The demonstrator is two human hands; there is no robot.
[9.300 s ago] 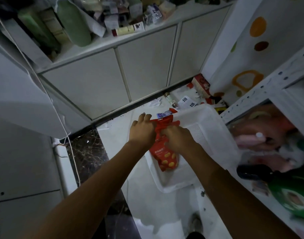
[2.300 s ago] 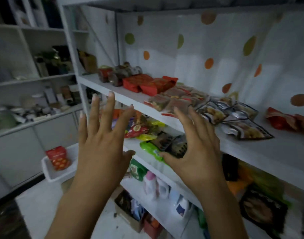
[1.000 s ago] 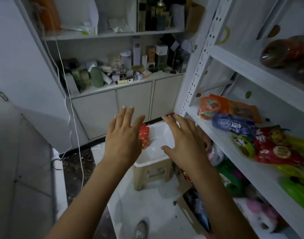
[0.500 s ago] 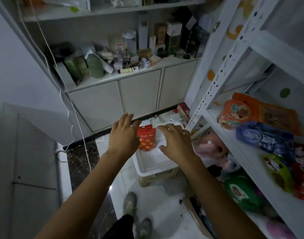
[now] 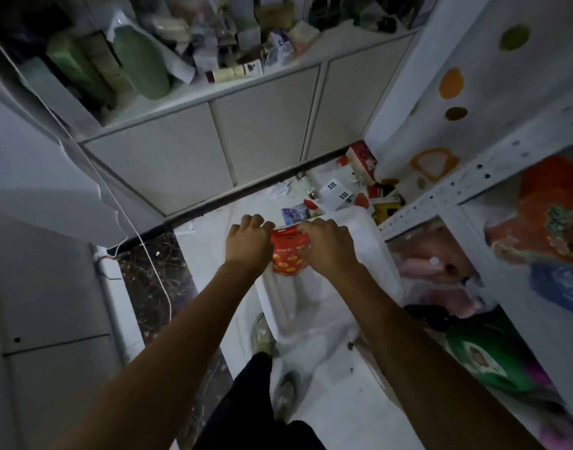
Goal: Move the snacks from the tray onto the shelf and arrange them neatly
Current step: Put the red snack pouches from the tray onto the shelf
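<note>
Head view
Left hand (image 5: 247, 243): fingers curled over the top left corner of the red bag (image 5: 288, 259), pinching it.
Right hand (image 5: 327, 246): fingers curled over the top right corner, pinching that edge.
Red bag: upright between both hands, orange dots on its front, over the left part of the tray (image 5: 368, 245); contact with the tray bottom unclear.
Tray: white, low near the floor, just beside the shelf (image 5: 473, 186).
Shelf: white perforated metal at right, with orange, blue and green packets.
Cabinet (image 5: 262, 134): white doors behind the tray, bottles and boxes crowded on top.
</note>
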